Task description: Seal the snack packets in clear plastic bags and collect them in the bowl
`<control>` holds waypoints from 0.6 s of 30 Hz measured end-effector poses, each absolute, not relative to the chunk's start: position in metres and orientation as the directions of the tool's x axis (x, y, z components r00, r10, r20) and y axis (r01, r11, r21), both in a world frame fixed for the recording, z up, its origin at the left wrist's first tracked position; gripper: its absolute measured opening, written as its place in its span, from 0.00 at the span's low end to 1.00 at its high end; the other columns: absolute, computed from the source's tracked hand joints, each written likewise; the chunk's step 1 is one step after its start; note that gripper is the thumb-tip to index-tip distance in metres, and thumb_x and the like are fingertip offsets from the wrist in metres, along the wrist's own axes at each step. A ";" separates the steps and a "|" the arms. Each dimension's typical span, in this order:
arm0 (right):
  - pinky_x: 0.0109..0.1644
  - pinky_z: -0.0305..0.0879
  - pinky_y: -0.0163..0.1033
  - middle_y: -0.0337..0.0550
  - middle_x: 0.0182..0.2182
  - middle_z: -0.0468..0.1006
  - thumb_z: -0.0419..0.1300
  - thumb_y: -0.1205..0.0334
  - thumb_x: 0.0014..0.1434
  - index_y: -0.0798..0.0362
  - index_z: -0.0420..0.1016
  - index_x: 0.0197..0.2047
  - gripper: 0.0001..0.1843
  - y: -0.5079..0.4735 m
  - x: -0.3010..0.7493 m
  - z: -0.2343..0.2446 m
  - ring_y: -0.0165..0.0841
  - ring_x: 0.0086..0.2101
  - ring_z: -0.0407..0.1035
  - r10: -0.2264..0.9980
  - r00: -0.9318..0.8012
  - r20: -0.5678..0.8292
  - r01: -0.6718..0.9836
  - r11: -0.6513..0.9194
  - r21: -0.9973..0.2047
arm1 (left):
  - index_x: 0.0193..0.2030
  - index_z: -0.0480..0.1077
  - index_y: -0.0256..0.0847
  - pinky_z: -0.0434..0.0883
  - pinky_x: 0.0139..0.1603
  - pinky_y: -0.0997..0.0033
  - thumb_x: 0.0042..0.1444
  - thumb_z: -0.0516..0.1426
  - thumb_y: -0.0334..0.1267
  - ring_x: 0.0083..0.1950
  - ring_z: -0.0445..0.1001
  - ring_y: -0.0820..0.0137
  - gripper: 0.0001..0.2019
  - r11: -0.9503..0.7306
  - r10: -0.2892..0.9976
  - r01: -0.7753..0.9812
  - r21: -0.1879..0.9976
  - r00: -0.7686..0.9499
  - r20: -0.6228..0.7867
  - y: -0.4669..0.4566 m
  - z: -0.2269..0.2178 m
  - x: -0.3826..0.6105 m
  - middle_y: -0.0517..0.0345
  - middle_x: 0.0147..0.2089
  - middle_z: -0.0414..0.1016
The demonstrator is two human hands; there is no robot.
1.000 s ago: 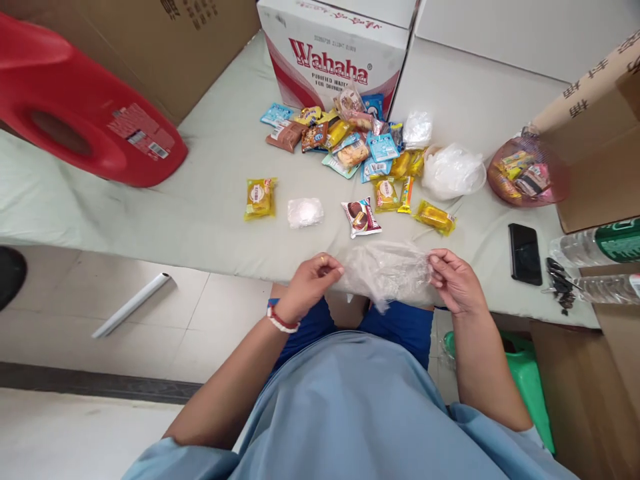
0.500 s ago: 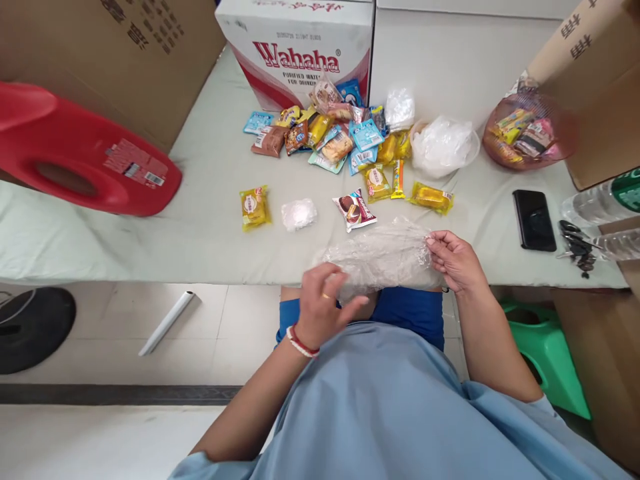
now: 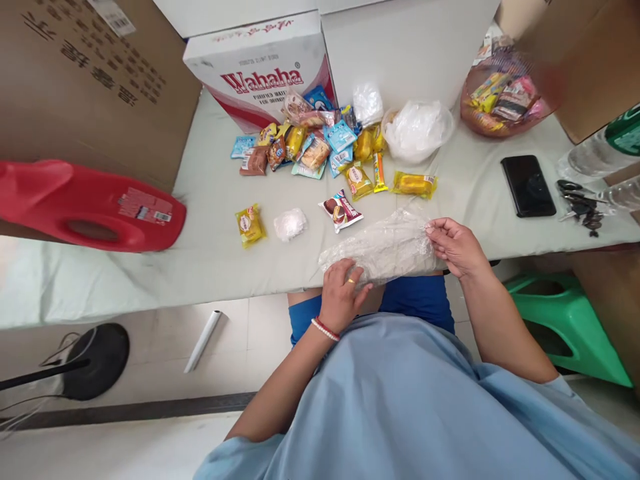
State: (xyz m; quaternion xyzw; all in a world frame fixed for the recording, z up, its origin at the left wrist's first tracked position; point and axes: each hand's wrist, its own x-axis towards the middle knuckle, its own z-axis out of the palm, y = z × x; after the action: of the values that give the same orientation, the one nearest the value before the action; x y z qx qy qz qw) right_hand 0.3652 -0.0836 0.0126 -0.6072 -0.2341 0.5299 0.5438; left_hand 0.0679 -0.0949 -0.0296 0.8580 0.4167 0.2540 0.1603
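Gripping the plastic bag (image 3: 384, 245) is the right hand (image 3: 456, 248); the left hand (image 3: 340, 293) is resting loose-fingered on it. Snacks (image 3: 314, 153) are lying beyond it, none showing inside.

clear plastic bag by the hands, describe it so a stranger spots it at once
Find the cloth-covered table, then its near edge in front of the blue shirt. There the clear plastic bag spreads between the left hand and the right hand, which pinches one end. Unlike the maroon-and-white snack packet just beyond, it is see-through and crumpled.
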 end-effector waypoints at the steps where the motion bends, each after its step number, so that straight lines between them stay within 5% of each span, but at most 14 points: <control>1: 0.18 0.44 0.28 0.31 0.23 0.67 0.80 0.51 0.40 0.51 0.76 0.37 0.25 -0.085 0.366 0.011 0.21 0.19 0.52 0.863 0.335 -0.378 -0.294 -0.286 -0.912 | 0.52 0.74 0.42 0.68 0.64 0.44 0.66 0.61 0.44 0.65 0.72 0.51 0.13 -0.595 0.800 0.640 0.485 0.526 0.288 -0.093 -0.031 0.069 0.40 0.59 0.75; 7: 0.20 0.52 0.29 0.35 0.25 0.72 0.80 0.53 0.40 0.51 0.76 0.39 0.25 -0.092 0.379 0.001 0.24 0.23 0.59 0.869 0.387 -0.308 -0.257 -0.219 -0.941 | 0.40 0.76 0.44 0.70 0.64 0.49 0.68 0.58 0.41 0.62 0.76 0.57 0.07 -0.496 0.847 0.553 0.669 0.478 0.233 -0.082 -0.021 0.068 0.50 0.47 0.81; 18: 0.20 0.55 0.30 0.37 0.28 0.76 0.78 0.47 0.46 0.50 0.76 0.44 0.27 -0.103 0.383 -0.005 0.26 0.23 0.60 0.887 0.345 -0.305 -0.134 -0.275 -0.952 | 0.41 0.72 0.43 0.73 0.52 0.66 0.69 0.54 0.54 0.46 0.77 0.66 0.17 -0.025 0.997 0.404 0.914 0.073 -0.005 -0.064 -0.006 0.067 0.53 0.43 0.79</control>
State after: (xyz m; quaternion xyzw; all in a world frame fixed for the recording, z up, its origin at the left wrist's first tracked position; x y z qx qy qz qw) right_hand 0.3832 -0.1035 -0.0046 -0.6318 -0.2981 0.4884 0.5229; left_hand 0.0671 -0.0640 -0.0055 0.6129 0.5715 0.3701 0.4009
